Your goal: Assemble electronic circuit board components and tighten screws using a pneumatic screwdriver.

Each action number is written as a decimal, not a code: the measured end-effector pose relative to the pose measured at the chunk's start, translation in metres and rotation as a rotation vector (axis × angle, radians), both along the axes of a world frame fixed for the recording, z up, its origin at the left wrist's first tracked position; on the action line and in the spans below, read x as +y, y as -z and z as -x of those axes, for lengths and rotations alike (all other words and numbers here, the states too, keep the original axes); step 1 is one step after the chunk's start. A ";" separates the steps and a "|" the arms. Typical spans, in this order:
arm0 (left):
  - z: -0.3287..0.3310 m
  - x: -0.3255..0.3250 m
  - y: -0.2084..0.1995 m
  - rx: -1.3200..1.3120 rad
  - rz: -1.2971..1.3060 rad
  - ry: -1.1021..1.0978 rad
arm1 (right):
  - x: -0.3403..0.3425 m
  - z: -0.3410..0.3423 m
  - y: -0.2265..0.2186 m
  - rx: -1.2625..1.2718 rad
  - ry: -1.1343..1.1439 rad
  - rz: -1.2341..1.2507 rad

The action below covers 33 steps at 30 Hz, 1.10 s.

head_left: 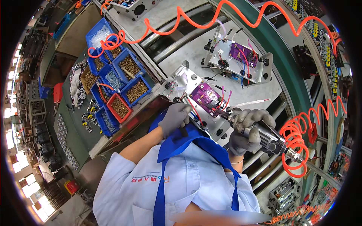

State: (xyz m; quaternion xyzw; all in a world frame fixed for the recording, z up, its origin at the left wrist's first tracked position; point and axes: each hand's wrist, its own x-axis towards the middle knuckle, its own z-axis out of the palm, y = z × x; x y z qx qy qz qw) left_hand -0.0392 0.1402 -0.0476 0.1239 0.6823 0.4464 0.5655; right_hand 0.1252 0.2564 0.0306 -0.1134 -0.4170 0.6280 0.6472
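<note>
My right hand (pixel 247 128), in a grey glove, is wrapped round an air screwdriver (pixel 269 140) lying nearly level. Its tip reaches the right corner of a purple circuit board (pixel 205 95). That board is mounted on a metal chassis (pixel 181 84) with black round feet and red and white wires. My left hand (pixel 176 117), also gloved in grey, is by the chassis's near left edge. Its fingers are curled together, and whatever they may hold is hidden.
A second chassis with a purple board (pixel 243 55) sits farther back on the roller conveyor (pixel 175 49). Blue bins (pixel 137 92) and a red bin (pixel 120 108) of screws stand at left. An orange coiled hose (pixel 181 17) spans the far side; another coil (pixel 296 145) joins the screwdriver.
</note>
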 end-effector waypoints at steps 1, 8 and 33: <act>0.002 0.006 -0.001 0.040 0.051 0.069 | 0.002 -0.001 -0.001 -0.019 0.037 -0.004; -0.010 0.033 0.017 0.229 -0.003 0.080 | 0.017 -0.001 -0.003 -0.090 0.066 -0.094; -0.019 0.068 0.043 0.251 -0.076 0.057 | 0.044 0.061 0.042 -0.409 -0.215 -0.131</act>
